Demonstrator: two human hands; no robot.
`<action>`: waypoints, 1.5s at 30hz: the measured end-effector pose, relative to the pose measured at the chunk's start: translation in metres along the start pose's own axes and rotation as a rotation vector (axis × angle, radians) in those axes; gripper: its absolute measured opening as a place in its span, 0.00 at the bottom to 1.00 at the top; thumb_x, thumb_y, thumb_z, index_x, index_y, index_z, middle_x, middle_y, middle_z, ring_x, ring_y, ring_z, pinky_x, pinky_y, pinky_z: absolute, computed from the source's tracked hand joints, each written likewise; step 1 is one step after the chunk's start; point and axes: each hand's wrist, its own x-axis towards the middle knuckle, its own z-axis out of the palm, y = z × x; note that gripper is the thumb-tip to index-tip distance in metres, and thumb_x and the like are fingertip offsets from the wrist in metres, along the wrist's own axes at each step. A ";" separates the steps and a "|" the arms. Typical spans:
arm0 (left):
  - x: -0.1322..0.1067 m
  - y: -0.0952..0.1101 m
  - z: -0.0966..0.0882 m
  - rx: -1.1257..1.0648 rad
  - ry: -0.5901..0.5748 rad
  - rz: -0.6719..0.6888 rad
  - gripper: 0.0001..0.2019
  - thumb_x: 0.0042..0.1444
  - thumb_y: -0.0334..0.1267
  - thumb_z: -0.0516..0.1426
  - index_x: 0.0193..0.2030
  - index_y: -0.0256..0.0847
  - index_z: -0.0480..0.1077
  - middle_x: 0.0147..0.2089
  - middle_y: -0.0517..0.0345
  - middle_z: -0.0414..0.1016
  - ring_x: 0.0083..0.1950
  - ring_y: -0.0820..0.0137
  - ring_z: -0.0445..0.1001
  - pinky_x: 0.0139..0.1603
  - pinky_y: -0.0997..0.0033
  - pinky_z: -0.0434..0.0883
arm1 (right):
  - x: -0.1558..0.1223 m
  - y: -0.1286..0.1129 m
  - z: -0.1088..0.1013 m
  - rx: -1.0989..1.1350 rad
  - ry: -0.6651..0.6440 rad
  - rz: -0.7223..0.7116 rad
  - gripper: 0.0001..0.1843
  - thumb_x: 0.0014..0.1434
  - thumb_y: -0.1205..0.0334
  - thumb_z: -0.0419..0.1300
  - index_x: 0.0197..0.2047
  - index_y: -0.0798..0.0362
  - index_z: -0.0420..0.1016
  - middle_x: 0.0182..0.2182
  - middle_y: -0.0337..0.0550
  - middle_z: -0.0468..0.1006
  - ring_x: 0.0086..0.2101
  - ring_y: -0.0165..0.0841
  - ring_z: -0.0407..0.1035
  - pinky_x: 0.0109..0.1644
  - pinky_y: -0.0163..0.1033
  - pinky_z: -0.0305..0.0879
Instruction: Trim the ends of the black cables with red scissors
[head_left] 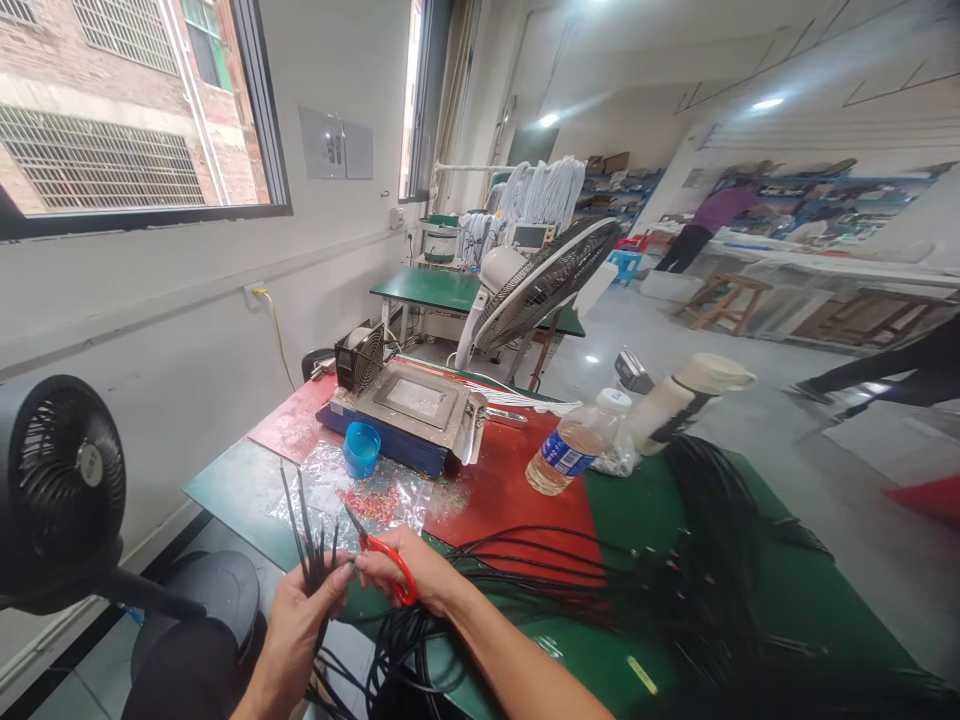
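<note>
My left hand [300, 610] is closed round several black cables [306, 520], whose ends fan upward above the fingers. In my right hand [416, 565] is a pair of scissors [397, 565] with red handles, its dark blades pointing up and left. The right fingertips meet the left thumb beside the cables; what they pinch there is too small to make out. More black cables [409, 635] hang below my hands and run right across the table. Just beyond the hands, small red and yellow scraps [375, 503] lie on a clear plastic sheet [315, 492].
A blue cup [362, 450] stands before a solder pot-like heated box [409, 415] with a small fan. A liquid-filled bottle [566, 445] and a cream thermos [686, 395] stand right. A black fan [64, 490] is at left, a white-grey fan [544, 285] behind. People are farther right.
</note>
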 end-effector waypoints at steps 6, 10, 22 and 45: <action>0.000 0.004 0.001 -0.047 0.014 -0.035 0.18 0.39 0.45 0.68 0.34 0.35 0.77 0.20 0.64 0.63 0.23 0.77 0.57 0.22 0.78 0.56 | -0.003 -0.010 -0.007 -0.007 0.093 -0.071 0.25 0.43 0.42 0.65 0.26 0.58 0.70 0.13 0.30 0.60 0.14 0.20 0.52 0.16 0.28 0.46; 0.003 0.006 0.000 -0.069 0.009 -0.059 0.18 0.38 0.47 0.67 0.30 0.34 0.76 0.20 0.63 0.63 0.22 0.77 0.56 0.21 0.78 0.54 | -0.003 -0.012 -0.007 -0.028 0.145 -0.092 0.24 0.40 0.44 0.68 0.27 0.57 0.70 0.17 0.31 0.60 0.17 0.20 0.52 0.19 0.28 0.46; 0.004 0.002 -0.004 -0.001 -0.003 -0.070 0.19 0.36 0.45 0.68 0.32 0.32 0.78 0.16 0.66 0.60 0.21 0.78 0.54 0.21 0.77 0.52 | 0.002 0.000 0.006 0.064 0.105 -0.031 0.24 0.44 0.43 0.65 0.22 0.57 0.66 0.13 0.30 0.60 0.14 0.20 0.52 0.16 0.29 0.45; 0.003 0.013 -0.001 -0.251 0.161 -0.101 0.17 0.33 0.44 0.70 0.28 0.34 0.75 0.17 0.67 0.62 0.22 0.78 0.56 0.23 0.79 0.56 | -0.002 -0.004 0.004 -0.902 0.310 -0.372 0.19 0.52 0.45 0.59 0.30 0.55 0.67 0.28 0.39 0.67 0.29 0.29 0.58 0.31 0.34 0.51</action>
